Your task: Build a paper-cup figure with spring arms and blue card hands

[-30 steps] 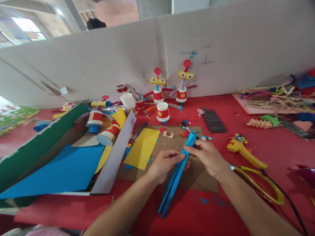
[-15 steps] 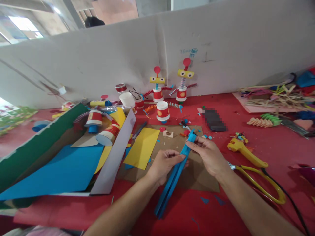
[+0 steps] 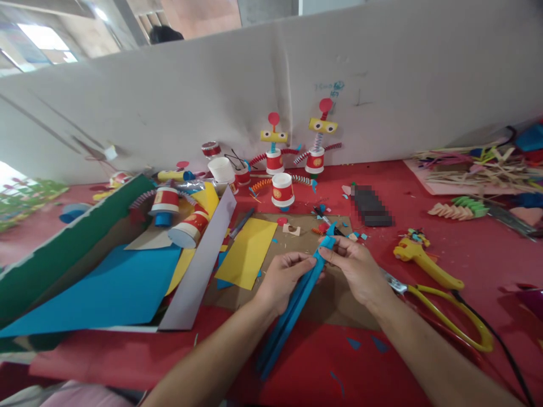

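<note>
Between my two hands runs a long folded blue paper strip (image 3: 292, 310), slanting from lower left up to the right above a brown cardboard sheet (image 3: 237, 299). My left hand (image 3: 285, 282) pinches it near the middle, thumb on top. Close to the strip's upper end, my right hand (image 3: 354, 267) grips it between thumb and fingers. The strip's far tip bends over a little. A yellow paper sheet (image 3: 248, 252) lies left of my left hand. Scissors with yellow handles (image 3: 452, 316) rest by my right forearm.
Paper-cup robot figures (image 3: 275, 161) stand along the white partition (image 3: 190, 102). At left, an open green-sided box (image 3: 63, 243) holds blue card (image 3: 106, 288) and cup figures. To the right lie a yellow glue gun (image 3: 428, 263), its black cord, a blurred dark object (image 3: 371, 206) and piled craft sticks (image 3: 458, 169).
Both hands still hold the blue strip, and my right thumb has slid slightly down and left along it. The strip's lower end has swung a little to the left.
</note>
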{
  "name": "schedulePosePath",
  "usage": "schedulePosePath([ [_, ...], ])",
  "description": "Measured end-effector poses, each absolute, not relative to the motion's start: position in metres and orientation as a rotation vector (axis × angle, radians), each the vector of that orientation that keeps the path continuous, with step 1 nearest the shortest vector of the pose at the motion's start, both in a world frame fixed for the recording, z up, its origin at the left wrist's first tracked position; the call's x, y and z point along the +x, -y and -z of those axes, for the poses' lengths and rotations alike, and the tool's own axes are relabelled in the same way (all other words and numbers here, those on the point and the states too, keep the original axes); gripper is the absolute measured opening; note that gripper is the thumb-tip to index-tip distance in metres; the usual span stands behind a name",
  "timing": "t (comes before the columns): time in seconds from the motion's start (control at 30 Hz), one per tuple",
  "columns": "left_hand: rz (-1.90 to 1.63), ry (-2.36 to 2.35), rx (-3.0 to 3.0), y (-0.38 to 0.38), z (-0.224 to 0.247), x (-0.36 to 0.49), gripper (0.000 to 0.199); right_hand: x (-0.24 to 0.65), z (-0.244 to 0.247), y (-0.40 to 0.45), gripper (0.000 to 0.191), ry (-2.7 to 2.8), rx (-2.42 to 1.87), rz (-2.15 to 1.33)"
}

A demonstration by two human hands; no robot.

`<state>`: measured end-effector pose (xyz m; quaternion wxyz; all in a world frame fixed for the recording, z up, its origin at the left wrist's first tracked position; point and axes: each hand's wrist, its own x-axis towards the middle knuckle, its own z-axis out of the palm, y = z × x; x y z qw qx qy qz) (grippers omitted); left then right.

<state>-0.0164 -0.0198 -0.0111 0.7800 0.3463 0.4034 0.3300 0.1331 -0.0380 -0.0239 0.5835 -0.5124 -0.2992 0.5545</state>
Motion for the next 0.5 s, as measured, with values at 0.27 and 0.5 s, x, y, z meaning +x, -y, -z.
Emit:
schedulePosePath([
  [0.27, -0.698, -0.872, 0.755, 0.0237, 0.0107, -0.0126, 0.037, 0.1354, 0.0263, 0.0395, 0.048, 0.839, -1.288, -1.223],
  [0.5, -0.745, -0.857, 0.753, 0.0254, 0.0119, -0.0121, 0.035, 0.1334, 0.0236, 0.0414, 0.049, 0.925, -1.318, -1.213],
])
